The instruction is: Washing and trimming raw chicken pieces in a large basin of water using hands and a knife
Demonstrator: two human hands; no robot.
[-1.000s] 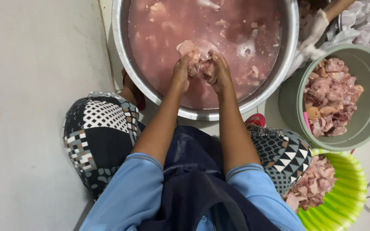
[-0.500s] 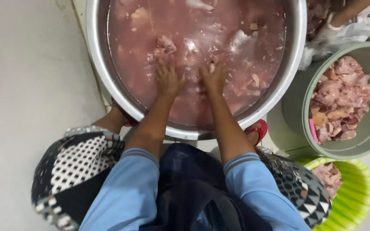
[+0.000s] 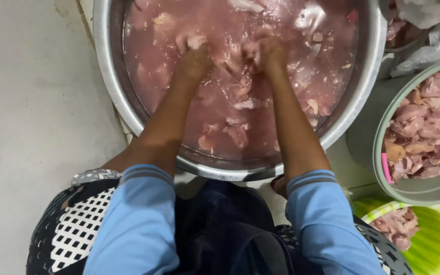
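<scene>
Both my left hand (image 3: 194,61) and right hand (image 3: 268,53) are curled round meat pieces (image 3: 235,91) in the basin (image 3: 109,76), so I'd rub gently and keep low to avoid splashing.

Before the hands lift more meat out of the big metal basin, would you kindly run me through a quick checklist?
1. Left hand in the pink water among meat pieces: ok.
2. Right hand also in the water, beside the left: ok.
3. A firm grasp on a piece: cannot tell, the fingers are blurred and partly under water.
4. Blue sleeves clear of the metal basin: ok.
5. Room in the grey-green bucket: ok, meat lies below its rim.
6. Green basket: cannot tell, mostly out of view.
</scene>
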